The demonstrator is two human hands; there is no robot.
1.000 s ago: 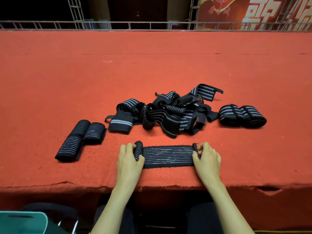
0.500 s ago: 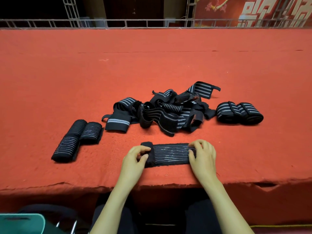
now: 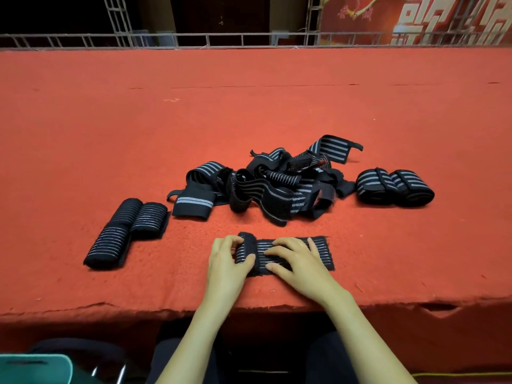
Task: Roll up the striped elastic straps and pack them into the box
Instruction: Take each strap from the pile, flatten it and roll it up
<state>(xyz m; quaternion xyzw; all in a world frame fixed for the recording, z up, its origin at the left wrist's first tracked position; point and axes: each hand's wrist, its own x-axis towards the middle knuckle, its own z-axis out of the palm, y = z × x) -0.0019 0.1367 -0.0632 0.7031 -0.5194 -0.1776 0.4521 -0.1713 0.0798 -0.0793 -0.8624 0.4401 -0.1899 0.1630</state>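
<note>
A black strap with thin grey stripes [image 3: 322,253] lies flat near the front edge of the red table [image 3: 249,112]. Its left end is curled into a small roll. My left hand [image 3: 225,261] grips that roll with thumb and fingers. My right hand [image 3: 297,259] lies on the flat middle of the strap, fingers spread and pointing left toward the roll. Behind lies a tangled pile of loose striped straps [image 3: 266,187]. No box is in view.
Rolled straps [image 3: 124,231] lie at the left, and two more rolled straps [image 3: 393,187] at the right. A metal railing [image 3: 249,40] runs along the table's far edge. A teal object [image 3: 33,368] sits below the table at the lower left.
My right hand has moved left from the strap's right end onto its middle. My left hand has rolled the left end further to the right, so the roll is thicker.
</note>
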